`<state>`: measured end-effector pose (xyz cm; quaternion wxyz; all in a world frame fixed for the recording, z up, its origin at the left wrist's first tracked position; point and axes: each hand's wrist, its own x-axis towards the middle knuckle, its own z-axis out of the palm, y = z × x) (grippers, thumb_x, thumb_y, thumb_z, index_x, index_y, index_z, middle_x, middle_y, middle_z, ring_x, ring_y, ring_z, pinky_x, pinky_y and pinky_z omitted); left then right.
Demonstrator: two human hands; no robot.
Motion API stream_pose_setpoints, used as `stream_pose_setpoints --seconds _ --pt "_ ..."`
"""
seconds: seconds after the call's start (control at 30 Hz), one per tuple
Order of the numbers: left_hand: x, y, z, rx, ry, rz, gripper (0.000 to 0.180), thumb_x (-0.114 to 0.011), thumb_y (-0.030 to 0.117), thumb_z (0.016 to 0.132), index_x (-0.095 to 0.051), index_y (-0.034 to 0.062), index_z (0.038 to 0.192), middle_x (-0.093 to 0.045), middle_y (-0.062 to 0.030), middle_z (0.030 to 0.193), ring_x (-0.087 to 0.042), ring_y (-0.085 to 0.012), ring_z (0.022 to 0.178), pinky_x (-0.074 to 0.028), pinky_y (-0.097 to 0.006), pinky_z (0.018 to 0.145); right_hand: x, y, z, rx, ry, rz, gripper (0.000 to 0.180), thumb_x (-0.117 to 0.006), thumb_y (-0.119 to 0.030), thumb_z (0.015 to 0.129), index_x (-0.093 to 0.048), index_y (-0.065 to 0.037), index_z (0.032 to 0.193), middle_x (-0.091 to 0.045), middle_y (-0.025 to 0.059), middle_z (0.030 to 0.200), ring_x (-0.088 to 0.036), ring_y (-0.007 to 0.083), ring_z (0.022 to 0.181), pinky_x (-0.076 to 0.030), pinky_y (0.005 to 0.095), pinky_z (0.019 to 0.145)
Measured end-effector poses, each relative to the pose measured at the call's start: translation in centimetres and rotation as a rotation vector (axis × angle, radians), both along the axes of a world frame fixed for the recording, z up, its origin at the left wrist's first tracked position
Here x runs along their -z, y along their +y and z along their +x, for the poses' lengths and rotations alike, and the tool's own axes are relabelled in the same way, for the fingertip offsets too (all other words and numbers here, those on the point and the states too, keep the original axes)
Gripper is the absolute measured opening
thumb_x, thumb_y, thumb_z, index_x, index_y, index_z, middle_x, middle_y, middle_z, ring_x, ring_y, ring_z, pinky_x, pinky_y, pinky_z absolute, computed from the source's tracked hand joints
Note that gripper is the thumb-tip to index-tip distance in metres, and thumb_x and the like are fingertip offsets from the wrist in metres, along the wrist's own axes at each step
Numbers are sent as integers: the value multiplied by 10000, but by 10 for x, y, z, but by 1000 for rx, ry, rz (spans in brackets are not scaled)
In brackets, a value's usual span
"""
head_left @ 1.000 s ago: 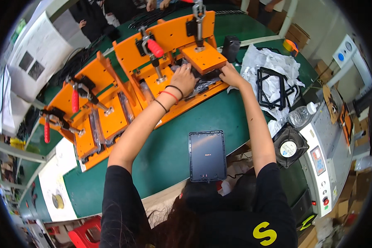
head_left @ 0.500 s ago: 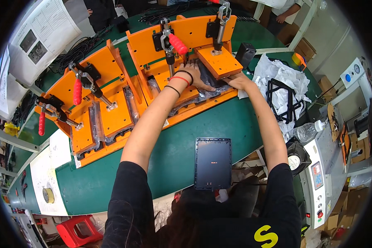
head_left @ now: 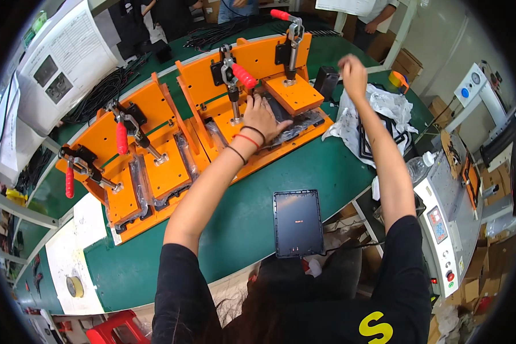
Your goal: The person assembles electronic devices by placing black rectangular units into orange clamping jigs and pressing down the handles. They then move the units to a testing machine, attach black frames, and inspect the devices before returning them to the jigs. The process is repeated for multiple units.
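Note:
My left hand [head_left: 261, 120] lies with spread fingers on the orange fixture, over a clamp block and the edge of a dark flat part [head_left: 278, 110]. Clear film [head_left: 304, 127] shows around that part. Above the part sits the right orange clamp block [head_left: 293, 93], below a toggle clamp with a red handle [head_left: 280, 14]. My right hand [head_left: 354, 77] is raised beyond the fixture's right end, fingers partly curled and blurred, touching nothing that I can see. A dark rectangular panel [head_left: 298, 223] lies at the table's near edge.
More toggle clamps with red handles [head_left: 122, 137] stand on the left fixture. Right of the fixtures are a black block [head_left: 326, 83], crumpled white wrapping [head_left: 344, 123], black frames [head_left: 368, 137] and a clear bottle [head_left: 420, 166]. A tape roll [head_left: 74, 286] lies at left.
My right hand has left the right clamp block and risen up and to the right. My left hand stays on the fixture. The whole view has shifted slightly.

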<state>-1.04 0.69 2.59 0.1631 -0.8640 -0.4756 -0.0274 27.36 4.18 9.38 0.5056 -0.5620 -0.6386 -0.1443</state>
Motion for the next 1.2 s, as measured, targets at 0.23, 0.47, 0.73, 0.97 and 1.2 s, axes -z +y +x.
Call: stream_pose_setpoints --seconds 0.23,0.47,0.73,0.97,1.2 --pt "-29 -159 -2 154 -303 79 698 -566 406 872 -382 -43 1374 -499 -210 1268 -413 -340 1212 -293 -439 1041 -137 55 -83 -465 511 -759 815 -227 -740 884 -318 -141 1430 -607 152 1113 -593 233 942 -440 383 798" --pt "-14 -259 -93 57 -632 -341 681 -590 290 894 -294 -87 1377 -441 -243 1292 -421 -362 1173 -311 -453 1012 -174 -7 -75 -209 143 -306 697 -257 -502 984 -486 115 1216 -603 287 1063 -584 338 1029 -402 380 951" --pt "36 -282 -73 -27 -1051 -537 580 -444 210 982 -191 -77 1418 -342 -268 1413 -311 -368 1333 -236 -415 1112 -46 1 -95 171 -262 -342 743 -319 -488 976 -138 42 1464 -302 255 1466 -171 437 1397 -91 540 1138" --pt "62 -278 -52 8 -1540 -656 585 -373 270 1016 -112 -23 1449 -262 -222 1485 -244 -308 1394 -195 -403 1140 13 -206 -144 -86 287 -299 712 -419 -441 963 -262 113 1382 -453 363 1266 -418 476 1205 -313 517 1016" --pt "77 -282 -26 36 -1650 -605 642 -417 258 1003 -24 11 1446 -115 -288 1499 -179 -353 1404 -165 -464 1139 121 -372 -177 195 502 -498 472 -576 -261 887 -469 55 1222 -591 250 937 -555 408 868 -435 493 781"
